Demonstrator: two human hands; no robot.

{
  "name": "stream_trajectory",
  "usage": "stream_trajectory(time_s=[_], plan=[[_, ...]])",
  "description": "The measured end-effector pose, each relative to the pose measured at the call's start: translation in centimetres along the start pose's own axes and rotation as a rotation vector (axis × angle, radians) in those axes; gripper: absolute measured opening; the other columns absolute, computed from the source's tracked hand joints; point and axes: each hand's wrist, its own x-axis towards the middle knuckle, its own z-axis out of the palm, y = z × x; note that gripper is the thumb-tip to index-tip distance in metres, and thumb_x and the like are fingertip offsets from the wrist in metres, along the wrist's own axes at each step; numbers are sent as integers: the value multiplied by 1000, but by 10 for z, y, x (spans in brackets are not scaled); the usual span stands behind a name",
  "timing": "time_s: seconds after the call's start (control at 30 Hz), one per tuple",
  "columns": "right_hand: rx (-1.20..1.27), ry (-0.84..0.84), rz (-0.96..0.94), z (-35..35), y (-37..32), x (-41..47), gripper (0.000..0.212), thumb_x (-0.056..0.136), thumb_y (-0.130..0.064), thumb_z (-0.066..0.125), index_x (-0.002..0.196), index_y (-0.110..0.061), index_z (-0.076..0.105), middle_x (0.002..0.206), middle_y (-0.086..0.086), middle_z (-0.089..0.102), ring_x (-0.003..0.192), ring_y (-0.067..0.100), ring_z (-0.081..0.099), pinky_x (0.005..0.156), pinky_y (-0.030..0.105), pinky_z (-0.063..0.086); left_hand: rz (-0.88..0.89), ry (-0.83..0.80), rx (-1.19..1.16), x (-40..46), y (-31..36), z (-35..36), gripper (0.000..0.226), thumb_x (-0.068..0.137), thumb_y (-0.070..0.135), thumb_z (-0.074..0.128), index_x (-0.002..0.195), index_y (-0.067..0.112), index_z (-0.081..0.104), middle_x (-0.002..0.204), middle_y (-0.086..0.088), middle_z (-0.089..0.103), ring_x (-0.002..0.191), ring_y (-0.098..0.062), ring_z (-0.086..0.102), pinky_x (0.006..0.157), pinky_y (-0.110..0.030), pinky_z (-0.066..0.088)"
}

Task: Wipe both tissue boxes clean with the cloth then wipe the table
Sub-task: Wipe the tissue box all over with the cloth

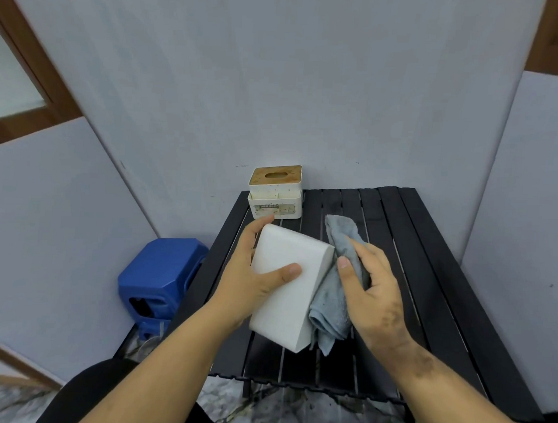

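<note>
A plain white tissue box [287, 294] is lifted and tilted above the black slatted table [427, 279]. My left hand [253, 273] grips it from the left, thumb across its upper face. My right hand [368, 284] presses a grey-blue cloth [331, 305] against the box's right side; the cloth hangs down below the hand. A second tissue box [275, 192], white and speckled with a wooden slotted lid, stands at the table's far left corner against the wall.
Grey wall panels close in the table at the back and on the right. A blue plastic stool [161, 280] stands on the floor left of the table. The marbled floor [296, 411] shows beyond the table's near edge.
</note>
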Motion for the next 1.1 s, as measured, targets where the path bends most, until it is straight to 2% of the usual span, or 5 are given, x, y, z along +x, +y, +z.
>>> stream_trajectory(time_s=[0.23,0.37,0.67,0.87,1.1], plan=[[-34,-21,0,1,4,8,34,97,-22,59,130,-28,60,126,-6,55,119,2,54,99,10,42,86,-162,554,19,17,-15,58,73,70,65,126,67,42,153,15,26,135,-12,39,107,-38,45],[-49,-45,7,2,5,12,36,96,-24,60,133,-25,60,127,-5,54,119,4,54,100,13,43,256,-255,694,27,23,-18,59,80,71,53,138,66,39,152,19,29,146,-14,20,122,-47,25],[-21,-141,46,2,5,16,31,96,-24,60,125,-35,59,124,-12,55,113,-6,54,94,8,44,225,-304,683,54,21,-31,72,64,74,72,130,63,47,135,32,46,130,-8,40,106,-33,36],[26,-210,121,7,18,1,32,96,-23,61,128,-25,64,128,-10,57,118,1,56,103,27,49,189,-233,614,60,13,-32,67,66,74,68,128,62,44,135,29,50,126,-4,42,97,-21,36],[101,-161,-57,33,-3,14,32,96,-17,60,121,-36,62,127,-14,52,118,-6,53,90,7,46,195,-180,559,61,6,-31,70,61,72,72,126,59,50,128,35,52,123,3,42,94,-13,34]])
